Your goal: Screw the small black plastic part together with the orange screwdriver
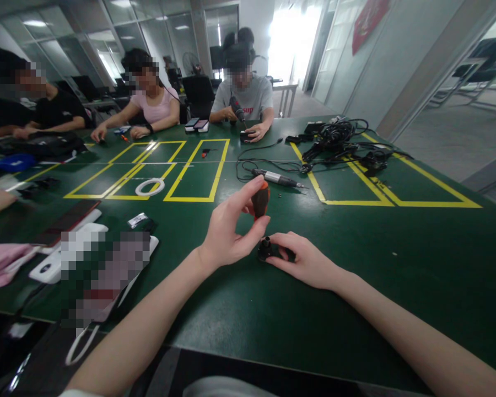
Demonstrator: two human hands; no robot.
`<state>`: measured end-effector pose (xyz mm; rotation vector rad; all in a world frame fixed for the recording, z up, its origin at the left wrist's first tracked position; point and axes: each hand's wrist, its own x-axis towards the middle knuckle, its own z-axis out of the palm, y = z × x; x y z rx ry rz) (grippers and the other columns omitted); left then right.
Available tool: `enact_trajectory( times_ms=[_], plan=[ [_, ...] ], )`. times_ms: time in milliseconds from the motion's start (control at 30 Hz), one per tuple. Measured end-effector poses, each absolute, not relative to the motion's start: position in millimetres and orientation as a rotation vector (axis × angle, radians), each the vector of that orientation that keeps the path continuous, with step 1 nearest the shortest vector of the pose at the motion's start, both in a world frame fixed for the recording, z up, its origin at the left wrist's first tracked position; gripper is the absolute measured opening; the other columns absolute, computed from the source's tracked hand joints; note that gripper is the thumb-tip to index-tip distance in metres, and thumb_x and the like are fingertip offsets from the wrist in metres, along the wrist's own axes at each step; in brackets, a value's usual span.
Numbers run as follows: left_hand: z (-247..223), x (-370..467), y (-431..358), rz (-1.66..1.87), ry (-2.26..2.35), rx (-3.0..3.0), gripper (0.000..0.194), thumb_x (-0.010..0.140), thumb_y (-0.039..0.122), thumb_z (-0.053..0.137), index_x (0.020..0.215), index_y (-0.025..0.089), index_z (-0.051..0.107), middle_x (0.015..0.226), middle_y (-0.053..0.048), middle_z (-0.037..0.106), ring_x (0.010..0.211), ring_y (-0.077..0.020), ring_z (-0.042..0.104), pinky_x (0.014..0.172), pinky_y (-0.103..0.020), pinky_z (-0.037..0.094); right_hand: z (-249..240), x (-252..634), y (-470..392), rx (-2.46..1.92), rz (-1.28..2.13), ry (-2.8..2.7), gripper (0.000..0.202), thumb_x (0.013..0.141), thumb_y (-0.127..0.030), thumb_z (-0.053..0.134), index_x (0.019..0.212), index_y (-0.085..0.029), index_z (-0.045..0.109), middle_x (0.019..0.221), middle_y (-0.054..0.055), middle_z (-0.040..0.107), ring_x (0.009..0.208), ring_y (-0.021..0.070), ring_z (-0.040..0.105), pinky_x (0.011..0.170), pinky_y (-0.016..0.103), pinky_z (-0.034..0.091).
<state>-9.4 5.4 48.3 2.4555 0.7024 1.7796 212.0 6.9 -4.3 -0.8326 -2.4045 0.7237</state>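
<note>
On the green table (417,264): small black part (264,253) in front of the person, short cylinder (267,241) upright on it.
Right hand (308,258): thumb and fingers pinch the black part from its right side.
Left hand (227,229): grasps an orange-and-black handle (260,201) between fingers and thumb, roughly upright, just above the black part.
Beyond the hands: silver-and-black pen-like tool (276,178), lying; tangled black cables (337,138) farther right.

One camera sits on the head. It looks ahead and down at the green surface (438,248). The left arm (149,317) and right arm (397,314) are close, low down; a person in a gray shirt (254,99) is farther off.
</note>
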Motion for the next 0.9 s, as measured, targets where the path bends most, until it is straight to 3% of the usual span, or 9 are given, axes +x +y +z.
enact_trajectory(
  times_ms=[100,200,333,500,567,633,733,833,900],
  plan=[
    [47.8,-9.2,5.2,1.734,0.680,2.435,0.062,0.106,0.019,0.057,0.163,0.027,0.034,0.150,-0.015,0.060,0.094,-0.0136,0.073,0.086,-0.029,0.060,-3.9,212.2,7.1,-0.838,0.738,-2.410,0.027,0.105,-0.042,0.063,0.115,-0.018,0.070,0.079,0.001,0.065,0.067,0.0164,0.056,0.077,0.032,0.046],
    [47.1,-7.8,5.2,1.756,0.739,2.419,0.063,0.105,0.023,0.061,0.162,0.028,0.035,0.148,-0.014,0.061,0.087,-0.0110,0.070,0.079,-0.026,0.059,-3.9,212.4,7.4,-0.848,0.748,-2.400,0.029,0.105,-0.045,0.063,0.115,-0.018,0.071,0.081,0.001,0.066,0.067,0.0163,0.056,0.077,0.032,0.046],
    [44.7,-9.3,9.5,1.827,0.884,2.342,0.062,0.102,0.032,0.068,0.157,0.028,0.041,0.136,-0.010,0.064,0.079,-0.0091,0.062,0.072,-0.023,0.055,-4.2,212.9,7.9,-0.836,0.769,-2.392,0.030,0.107,-0.046,0.062,0.116,-0.019,0.071,0.081,0.002,0.066,0.068,0.0168,0.057,0.077,0.032,0.046],
    [37.7,-27.5,27.9,1.857,1.183,2.072,0.059,0.101,0.025,0.064,0.155,0.027,0.040,0.106,-0.002,0.063,0.077,-0.0100,0.060,0.067,-0.022,0.051,-1.2,212.9,8.2,-0.835,0.818,-2.393,0.027,0.107,-0.042,0.063,0.114,-0.018,0.071,0.085,0.003,0.068,0.070,0.0168,0.057,0.078,0.033,0.046],
    [36.9,-35.3,33.3,1.643,1.373,2.019,0.053,0.098,0.019,0.059,0.149,0.023,0.045,0.088,0.002,0.061,0.067,-0.0103,0.057,0.063,-0.022,0.049,1.4,212.9,8.0,-0.839,0.864,-2.372,0.026,0.105,-0.041,0.064,0.111,-0.017,0.072,0.084,0.003,0.068,0.070,0.0170,0.057,0.078,0.033,0.046],
    [38.1,-38.8,33.9,1.114,1.601,2.135,0.050,0.095,0.020,0.056,0.145,0.021,0.051,0.077,0.003,0.061,0.064,-0.0136,0.059,0.063,-0.025,0.050,4.2,213.2,8.0,-0.850,0.939,-2.335,0.027,0.104,-0.042,0.066,0.105,-0.017,0.073,0.081,0.003,0.067,0.071,0.0171,0.058,0.076,0.032,0.047],
    [41.1,-34.6,27.7,0.345,1.683,2.367,0.054,0.090,0.026,0.061,0.144,0.022,0.060,0.084,-0.002,0.072,0.077,-0.0226,0.071,0.073,-0.032,0.055,8.0,215.4,8.9,-0.894,1.129,-2.236,0.035,0.102,-0.050,0.066,0.098,-0.017,0.075,0.078,0.003,0.066,0.072,0.0175,0.059,0.073,0.030,0.048],
    [43.2,-26.4,20.2,0.122,1.529,2.442,0.051,0.091,0.030,0.062,0.142,0.028,0.066,0.094,-0.003,0.079,0.086,-0.0248,0.076,0.079,-0.032,0.057,10.9,219.7,10.8,-0.902,1.414,-2.064,0.050,0.094,-0.064,0.070,0.101,-0.015,0.077,0.081,0.004,0.068,0.069,0.0165,0.058,0.069,0.030,0.050],
    [44.0,-23.3,17.3,0.057,1.498,2.474,0.056,0.094,0.037,0.061,0.150,0.028,0.060,0.096,-0.004,0.079,0.089,-0.0265,0.077,0.081,-0.034,0.057,12.6,223.0,12.2,-0.869,1.573,-1.961,0.060,0.089,-0.072,0.074,0.106,-0.014,0.077,0.088,0.007,0.070,0.067,0.0151,0.057,0.068,0.030,0.051]
  ],
)
